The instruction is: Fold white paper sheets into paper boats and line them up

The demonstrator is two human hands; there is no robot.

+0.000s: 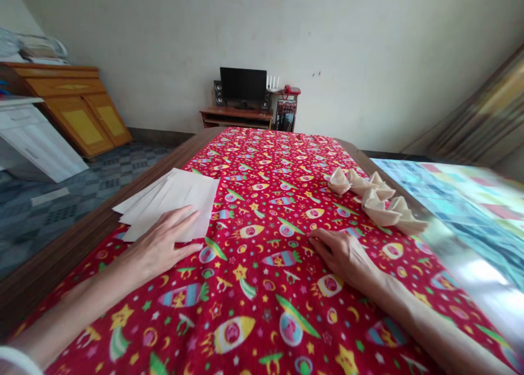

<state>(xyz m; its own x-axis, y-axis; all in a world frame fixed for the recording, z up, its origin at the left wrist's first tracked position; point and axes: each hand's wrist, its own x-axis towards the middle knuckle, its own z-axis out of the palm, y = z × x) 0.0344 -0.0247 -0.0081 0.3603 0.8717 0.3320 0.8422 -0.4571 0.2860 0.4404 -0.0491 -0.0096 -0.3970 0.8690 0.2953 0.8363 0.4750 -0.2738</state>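
Fanned sheets of white paper [186, 192] lie on the left part of the red patterned cloth [262, 287]. My left hand [166, 241] rests over their lower part, fingers stretched out across the top sheet and the thumb apart, towards the cloth. On the right side, my right hand [341, 252] lies on the cloth with its fingers curled under; whether anything is in them is hidden. Beyond it sit several folded paper boats [380, 208], cream-white with pointed tips, grouped near the cloth's right edge.
Brown table edges [151, 173] border the cloth. A bed with a patterned cover [462, 216] adjoins on the right. Against the far wall, a small desk [237, 115] bears a monitor [243, 84] and speakers. A wooden cabinet [77, 107] and a white drawer unit [41, 140] stand left.
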